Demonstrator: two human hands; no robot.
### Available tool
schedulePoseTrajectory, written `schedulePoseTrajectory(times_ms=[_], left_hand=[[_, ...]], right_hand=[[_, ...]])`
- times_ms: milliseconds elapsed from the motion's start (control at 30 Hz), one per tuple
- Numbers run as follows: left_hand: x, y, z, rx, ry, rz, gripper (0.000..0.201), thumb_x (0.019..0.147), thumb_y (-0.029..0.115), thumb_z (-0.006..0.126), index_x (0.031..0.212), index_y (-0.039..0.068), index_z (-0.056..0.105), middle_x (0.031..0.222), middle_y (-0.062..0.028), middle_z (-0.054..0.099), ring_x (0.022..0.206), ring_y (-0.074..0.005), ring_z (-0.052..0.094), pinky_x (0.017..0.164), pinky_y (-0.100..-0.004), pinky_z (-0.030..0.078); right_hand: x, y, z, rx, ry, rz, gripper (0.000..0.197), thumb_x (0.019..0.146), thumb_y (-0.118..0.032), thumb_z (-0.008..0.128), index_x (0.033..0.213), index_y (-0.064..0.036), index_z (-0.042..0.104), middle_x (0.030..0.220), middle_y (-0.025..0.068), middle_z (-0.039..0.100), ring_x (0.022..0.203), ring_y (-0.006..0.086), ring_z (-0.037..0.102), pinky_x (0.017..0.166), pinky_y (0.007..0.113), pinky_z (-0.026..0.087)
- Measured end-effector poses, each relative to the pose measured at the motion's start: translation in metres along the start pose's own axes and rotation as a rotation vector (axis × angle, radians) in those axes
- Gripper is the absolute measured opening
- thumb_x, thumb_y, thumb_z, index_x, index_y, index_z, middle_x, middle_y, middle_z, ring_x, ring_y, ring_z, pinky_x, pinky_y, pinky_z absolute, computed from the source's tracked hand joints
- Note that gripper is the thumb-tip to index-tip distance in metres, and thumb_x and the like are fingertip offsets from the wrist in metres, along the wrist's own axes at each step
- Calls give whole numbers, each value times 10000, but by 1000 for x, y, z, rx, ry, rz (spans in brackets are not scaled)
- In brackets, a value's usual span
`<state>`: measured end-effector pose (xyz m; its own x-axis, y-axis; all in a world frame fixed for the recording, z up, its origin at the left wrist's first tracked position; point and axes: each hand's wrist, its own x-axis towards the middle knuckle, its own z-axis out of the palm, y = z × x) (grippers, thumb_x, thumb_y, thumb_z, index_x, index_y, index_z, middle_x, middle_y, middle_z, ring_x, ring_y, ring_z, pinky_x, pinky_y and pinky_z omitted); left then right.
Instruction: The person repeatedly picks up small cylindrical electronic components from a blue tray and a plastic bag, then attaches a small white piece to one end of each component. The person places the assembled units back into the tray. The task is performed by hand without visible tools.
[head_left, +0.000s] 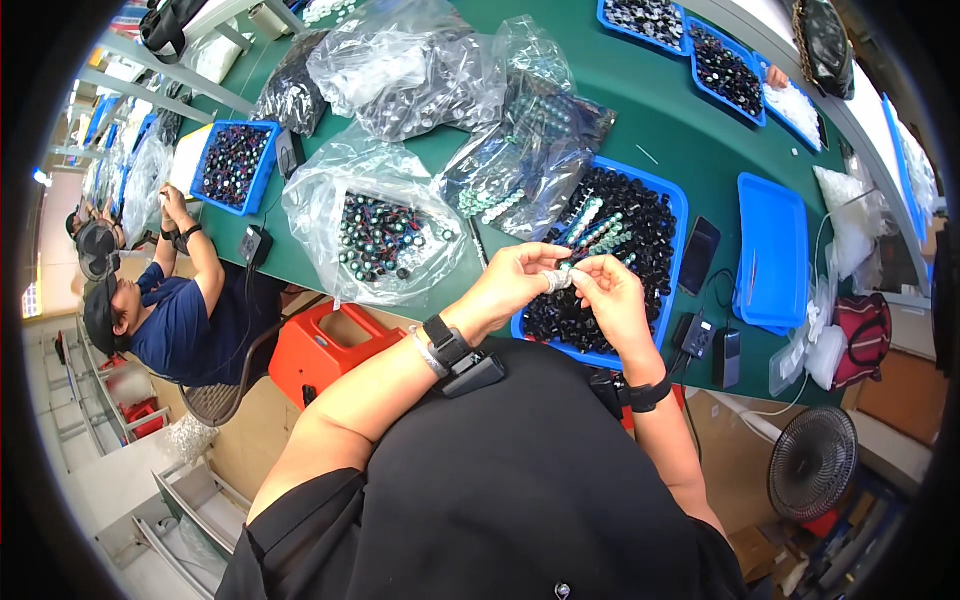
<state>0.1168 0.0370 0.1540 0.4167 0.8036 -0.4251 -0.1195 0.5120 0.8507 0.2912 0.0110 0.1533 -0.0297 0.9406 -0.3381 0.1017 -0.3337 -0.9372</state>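
My left hand and my right hand meet over the near side of a blue tray. Both are closed in a pinch on a small whitish strip, whose exact kind is too small to make out. Beneath them the tray is heaped with small black plastic parts. Strips of round pale-green pieces lie on the heap, just beyond my fingers. To the left, an open clear plastic bag holds small round pieces with coloured wires.
Full plastic bags cover the back of the green table. To my right are a phone, stacked blue trays and black adapters. A co-worker sits at left, near a red stool. A fan stands lower right.
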Motion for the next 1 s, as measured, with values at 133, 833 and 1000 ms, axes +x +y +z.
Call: schedulePoseTrajectory(times_ms=[133,833,1000], left_hand=[[7,-10,-2,-35,-3,-28,385,819,58,655,1176,-40,550,1029,-71,617,942,-121,569,860,-252,445],[10,-27,2,313,133,138,163,840,14,602,996,-32,601,871,-86,657,776,-128,618,713,-262,499],[13,-21,4,413,295,236,150,833,9,599,980,-22,603,857,-73,643,727,-125,599,668,-266,494]], right_hand=[[-1,1,2,10,38,-29,66,856,-71,625,878,-16,596,697,-5,584,610,44,525,530,196,435],[-5,12,10,89,-105,65,112,875,10,502,963,65,543,813,127,642,710,182,665,652,286,558],[0,0,18,54,-30,-10,89,849,-19,560,890,60,554,756,129,648,651,179,663,597,292,546]])
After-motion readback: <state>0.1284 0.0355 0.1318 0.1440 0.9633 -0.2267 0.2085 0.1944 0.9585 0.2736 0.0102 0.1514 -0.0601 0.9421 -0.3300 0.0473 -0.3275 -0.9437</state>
